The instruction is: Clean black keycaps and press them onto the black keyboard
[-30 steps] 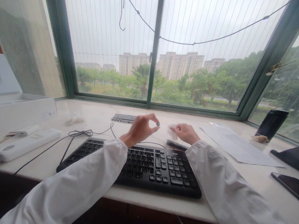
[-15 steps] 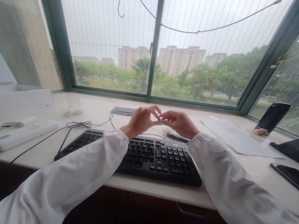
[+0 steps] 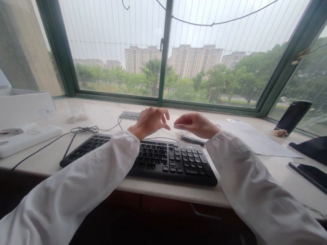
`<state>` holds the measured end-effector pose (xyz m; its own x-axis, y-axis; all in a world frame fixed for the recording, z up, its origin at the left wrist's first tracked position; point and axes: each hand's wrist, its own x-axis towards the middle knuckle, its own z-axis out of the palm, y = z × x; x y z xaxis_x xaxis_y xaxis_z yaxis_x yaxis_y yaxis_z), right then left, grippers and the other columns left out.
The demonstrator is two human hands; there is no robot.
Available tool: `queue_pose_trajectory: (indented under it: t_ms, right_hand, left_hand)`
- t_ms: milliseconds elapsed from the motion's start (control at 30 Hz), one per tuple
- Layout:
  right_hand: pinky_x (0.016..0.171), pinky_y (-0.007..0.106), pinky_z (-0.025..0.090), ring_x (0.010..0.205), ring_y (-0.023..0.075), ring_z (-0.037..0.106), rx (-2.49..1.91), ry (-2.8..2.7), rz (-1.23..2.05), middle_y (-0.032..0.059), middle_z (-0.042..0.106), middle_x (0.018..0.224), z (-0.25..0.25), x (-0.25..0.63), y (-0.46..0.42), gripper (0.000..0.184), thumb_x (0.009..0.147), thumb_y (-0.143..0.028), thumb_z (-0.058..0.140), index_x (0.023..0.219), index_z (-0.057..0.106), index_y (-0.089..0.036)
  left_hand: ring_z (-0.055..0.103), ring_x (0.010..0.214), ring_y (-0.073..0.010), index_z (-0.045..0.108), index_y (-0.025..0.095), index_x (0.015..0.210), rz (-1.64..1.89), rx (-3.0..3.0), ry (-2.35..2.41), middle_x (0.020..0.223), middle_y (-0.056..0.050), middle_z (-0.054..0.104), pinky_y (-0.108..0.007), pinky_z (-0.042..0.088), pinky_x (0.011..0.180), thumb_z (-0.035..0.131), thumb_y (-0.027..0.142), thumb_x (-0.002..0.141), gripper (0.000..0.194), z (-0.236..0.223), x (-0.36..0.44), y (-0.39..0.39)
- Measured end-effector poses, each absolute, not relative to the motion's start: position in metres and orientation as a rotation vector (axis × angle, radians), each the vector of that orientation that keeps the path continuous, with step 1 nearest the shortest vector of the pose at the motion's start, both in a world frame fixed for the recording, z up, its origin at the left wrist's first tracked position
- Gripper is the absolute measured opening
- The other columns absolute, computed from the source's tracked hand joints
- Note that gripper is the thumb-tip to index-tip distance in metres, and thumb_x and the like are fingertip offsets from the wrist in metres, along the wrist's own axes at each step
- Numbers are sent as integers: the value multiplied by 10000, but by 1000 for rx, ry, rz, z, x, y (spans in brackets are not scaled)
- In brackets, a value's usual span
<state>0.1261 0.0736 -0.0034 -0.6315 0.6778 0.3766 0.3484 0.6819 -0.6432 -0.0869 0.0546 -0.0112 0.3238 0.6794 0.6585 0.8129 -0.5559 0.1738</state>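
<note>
A black computer keyboard (image 3: 181,161) lies along the front of the desk, its left part hidden by my left sleeve. Above its far edge hovers my left hand (image 3: 151,122), thumb and fingers apart with nothing visible between them. Across a small gap, my right hand (image 3: 196,125) has its thumb and fingertips pinched together; whatever they hold is too small to make out. Under the right hand rests a dark pen-like tool (image 3: 192,140). Beyond my left hand sit rows of dark keycaps (image 3: 129,115), partly covered by that hand.
Coiled cable (image 3: 84,130) runs left of the keyboard. A white power strip (image 3: 23,141) and a white box (image 3: 17,104) stand on the left. On the right are paper sheets (image 3: 254,141), a phone (image 3: 317,179), a black upright object (image 3: 293,117) and dark cloth (image 3: 319,151). Windows rise behind.
My hands have parted; their fingertips met around a small dark piece before. The left fingers have opened, and that piece no longer shows clearly. The camera view has shifted slightly.
</note>
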Motion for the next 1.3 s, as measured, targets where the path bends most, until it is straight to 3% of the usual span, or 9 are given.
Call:
queue_pose_trajectory:
  t_ms: [400,1300]
  right_hand:
    - [600,241,411,673,138,600,-986,-2700,664,23,724,745,-17,117,65,390,686,-507,731,899,781,-184]
    - [632,260,448,660,152,630,-1238,-2648,549,8,747,723,-10,101,50,206,631,-379,796,768,791,-225]
  left_hand:
    - [611,705,-176,732,220,756,-795,-2409,-1553,796,-19,715,-310,439,676,802,426,670,234,-11,-104,71]
    - [628,708,-192,727,225,721,-838,-2432,-1502,773,-15,718,-336,460,684,803,376,668,177,-12,-97,66]
